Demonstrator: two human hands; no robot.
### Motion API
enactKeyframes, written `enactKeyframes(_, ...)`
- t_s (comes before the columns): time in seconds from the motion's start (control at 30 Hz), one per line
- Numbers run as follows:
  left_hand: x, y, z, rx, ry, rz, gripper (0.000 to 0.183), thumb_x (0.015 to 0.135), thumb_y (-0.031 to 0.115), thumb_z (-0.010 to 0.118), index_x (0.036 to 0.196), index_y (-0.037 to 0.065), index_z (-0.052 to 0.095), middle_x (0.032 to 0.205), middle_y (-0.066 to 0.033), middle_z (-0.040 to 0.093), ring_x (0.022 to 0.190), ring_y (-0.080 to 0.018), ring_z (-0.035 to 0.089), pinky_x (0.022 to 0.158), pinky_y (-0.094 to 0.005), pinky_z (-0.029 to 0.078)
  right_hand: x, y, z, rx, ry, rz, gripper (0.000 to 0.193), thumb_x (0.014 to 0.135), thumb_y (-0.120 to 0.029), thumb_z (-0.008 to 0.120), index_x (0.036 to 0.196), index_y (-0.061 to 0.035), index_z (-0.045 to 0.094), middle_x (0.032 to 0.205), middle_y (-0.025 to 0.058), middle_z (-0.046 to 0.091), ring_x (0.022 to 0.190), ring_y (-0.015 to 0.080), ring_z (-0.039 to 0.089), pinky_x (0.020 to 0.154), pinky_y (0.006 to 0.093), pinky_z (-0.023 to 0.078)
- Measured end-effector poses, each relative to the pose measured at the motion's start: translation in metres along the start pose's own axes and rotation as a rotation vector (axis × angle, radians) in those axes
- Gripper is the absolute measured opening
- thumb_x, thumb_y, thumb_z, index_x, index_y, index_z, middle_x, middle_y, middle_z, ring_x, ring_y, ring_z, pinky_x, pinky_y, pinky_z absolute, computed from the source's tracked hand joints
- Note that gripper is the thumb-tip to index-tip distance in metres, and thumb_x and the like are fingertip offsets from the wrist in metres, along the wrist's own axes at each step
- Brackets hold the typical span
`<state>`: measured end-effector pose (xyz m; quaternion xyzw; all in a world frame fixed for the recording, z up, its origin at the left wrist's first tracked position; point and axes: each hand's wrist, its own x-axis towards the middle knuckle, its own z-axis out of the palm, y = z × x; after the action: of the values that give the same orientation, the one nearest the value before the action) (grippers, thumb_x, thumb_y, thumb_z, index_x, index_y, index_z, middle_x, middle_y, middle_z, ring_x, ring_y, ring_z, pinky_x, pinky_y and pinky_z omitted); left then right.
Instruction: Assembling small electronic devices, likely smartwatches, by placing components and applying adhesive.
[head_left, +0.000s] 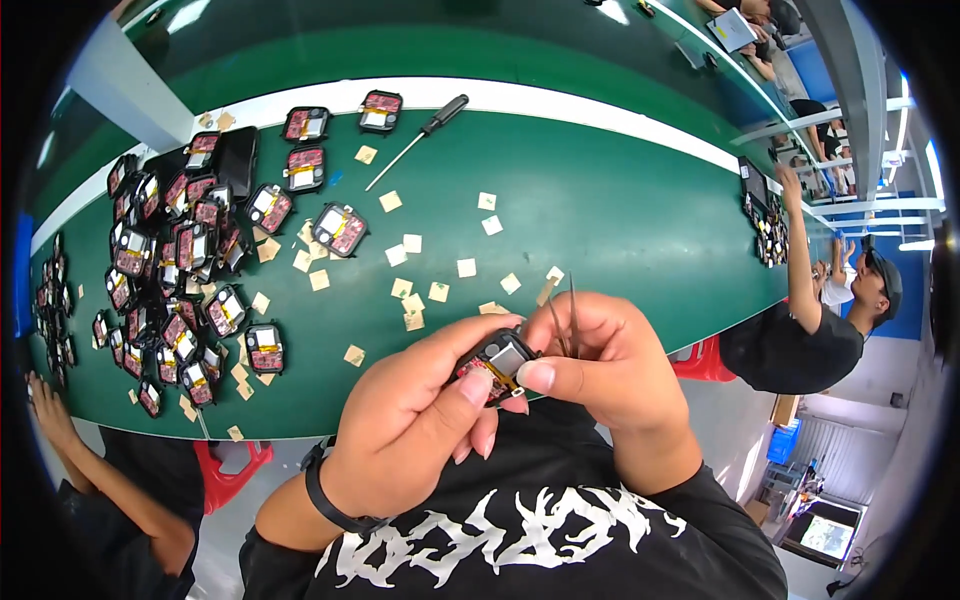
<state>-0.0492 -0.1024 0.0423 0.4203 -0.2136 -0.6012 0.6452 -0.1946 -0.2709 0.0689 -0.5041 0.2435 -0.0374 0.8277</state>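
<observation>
My left hand (410, 420) is closed around a small black electronic device housing (497, 364), its open side facing up. Inside it show a red circuit board, a silver-grey block and a bit of yellow tape. My left thumb presses on the board. My right hand (610, 375) grips metal tweezers (573, 318), whose two prongs point away from me and stand apart. The right thumb touches the right edge of the housing. A tan strip (546, 291) lies beside the prongs; whether they touch it I cannot tell.
On the green table (620, 240), a heap of similar device housings (190, 245) fills the left. Small tan paper squares (438, 292) lie scattered ahead of my hands. A screwdriver (420, 140) lies near the far edge. Co-workers sit at right (815, 325) and left (130, 500).
</observation>
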Motion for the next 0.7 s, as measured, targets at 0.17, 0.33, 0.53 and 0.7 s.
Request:
enactKeyframes(0.17,-0.008,-0.007,-0.011,0.291,0.033,0.215,0.046,0.103,0.006,0.05,0.147,-0.005,0.049,0.095,-0.0106,0.069,0.067,-0.011,0.062,0.058,-0.0239,0.049,0.006,0.004,0.015,-0.004,0.005,-0.005,0.011,0.096,0.001,0.072,0.101,0.004,0.063,0.094,0.0095,0.072,0.087,0.015,0.073,0.078,0.0272,0.057)
enactKeyframes(0.33,-0.014,-0.007,-0.024,0.496,0.071,0.298,0.046,0.1,-0.005,0.053,0.146,-0.004,0.05,0.089,-0.0083,0.07,0.064,-0.0099,0.061,0.059,-0.0248,0.049,0.012,0.008,0.024,-0.098,0.023,0.041,0.012,0.095,0.002,0.073,0.101,0.0032,0.063,0.09,0.0067,0.072,0.085,0.0114,0.072,0.074,0.0235,0.055)
enactKeyframes(0.53,-0.023,-0.003,-0.03,0.608,0.121,0.253,0.039,0.098,-0.001,0.061,0.137,-0.001,0.058,0.098,-0.0143,0.074,0.081,-0.0261,0.074,0.075,-0.0354,0.057,0.016,0.012,0.027,-0.203,-0.024,0.11,0.011,0.094,0.0,0.075,0.098,0.001,0.065,0.085,0.0002,0.069,0.072,0.0027,0.06,0.062,0.0197,0.044)
enactKeyframes(0.7,-0.029,0.003,-0.035,0.78,0.267,0.224,0.037,0.098,0.0,0.061,0.135,-0.001,0.059,0.101,-0.0165,0.074,0.082,-0.0277,0.074,0.076,-0.0357,0.057,0.014,0.019,0.013,-0.325,0.107,-0.016,0.014,0.097,-0.009,0.075,0.091,-0.0005,0.065,0.078,-0.0007,0.063,0.065,0.004,0.05,0.056,0.0248,0.038)
